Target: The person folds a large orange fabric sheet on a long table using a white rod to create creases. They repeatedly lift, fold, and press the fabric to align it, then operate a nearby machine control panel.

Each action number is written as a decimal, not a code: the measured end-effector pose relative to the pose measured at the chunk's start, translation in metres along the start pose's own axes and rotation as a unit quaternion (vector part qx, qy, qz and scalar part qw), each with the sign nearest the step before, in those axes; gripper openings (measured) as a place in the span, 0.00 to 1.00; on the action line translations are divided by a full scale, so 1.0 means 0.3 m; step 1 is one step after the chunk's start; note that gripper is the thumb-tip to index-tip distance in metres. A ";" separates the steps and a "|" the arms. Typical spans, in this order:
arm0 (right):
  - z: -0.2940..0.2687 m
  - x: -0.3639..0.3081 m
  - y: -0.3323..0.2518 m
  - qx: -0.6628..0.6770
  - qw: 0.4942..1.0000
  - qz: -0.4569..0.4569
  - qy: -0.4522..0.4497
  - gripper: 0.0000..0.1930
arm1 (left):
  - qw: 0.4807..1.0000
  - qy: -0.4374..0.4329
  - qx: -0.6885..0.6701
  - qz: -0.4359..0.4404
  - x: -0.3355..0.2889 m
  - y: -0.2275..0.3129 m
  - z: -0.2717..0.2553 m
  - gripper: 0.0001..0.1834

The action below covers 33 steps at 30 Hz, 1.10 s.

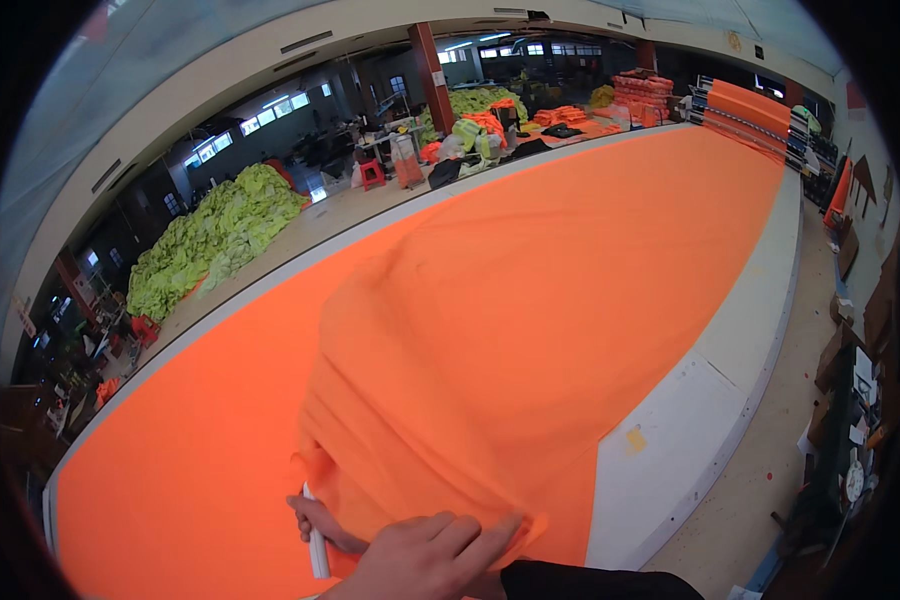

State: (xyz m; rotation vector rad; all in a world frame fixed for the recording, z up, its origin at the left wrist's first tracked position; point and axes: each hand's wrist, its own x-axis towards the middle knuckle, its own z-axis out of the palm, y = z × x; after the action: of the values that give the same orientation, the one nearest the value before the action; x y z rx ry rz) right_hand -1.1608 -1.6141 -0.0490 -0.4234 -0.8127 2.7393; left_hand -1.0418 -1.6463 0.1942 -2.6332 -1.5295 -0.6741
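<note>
A large sheet of bright orange fabric (210, 420) covers the long table. Its upper layer is lifted in loose folds in front of me. My left hand (420, 555), in the foreground, has its fingers closed at the fabric's near edge, pointing right. Passing beneath it, my right arm in a black sleeve (590, 581) crosses to the left. At the end of that arm, my right hand (317, 518) grips a white bar (318, 555), which stands partly against the folded fabric. My left thumb is hidden.
The pale table edge (670, 450) curves along the right. At the table's far end stands a machine with orange fabric (745, 110). Beyond the left edge lie a yellow-green garment heap (220, 225) and a red stool (372, 174). A cluttered bench (850, 460) stands right.
</note>
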 end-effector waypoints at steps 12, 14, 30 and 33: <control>0.203 -0.527 0.343 -0.079 0.983 0.042 0.161 0.16 | 0.861 0.077 -0.240 -0.442 -1.187 -0.671 0.740 0.73; 0.296 -0.634 0.387 -0.083 0.981 0.040 0.170 0.16 | 0.828 0.118 -0.130 -0.533 -1.127 -0.700 0.783 0.61; 0.256 -0.817 0.773 -0.285 0.921 0.092 0.248 0.13 | 0.669 0.588 -0.192 -0.412 -1.465 -1.225 -0.504 0.13; 0.311 -0.595 0.941 -0.219 0.954 0.102 0.178 0.14 | 0.737 0.598 -0.089 -0.302 -1.627 -1.089 -0.937 0.12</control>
State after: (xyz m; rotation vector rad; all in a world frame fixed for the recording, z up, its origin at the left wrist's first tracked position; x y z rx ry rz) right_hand -1.0717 -1.9458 -0.0965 -1.1094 -1.3296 2.5187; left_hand -1.6212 -1.9435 0.2024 -0.9868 -1.6865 -2.0308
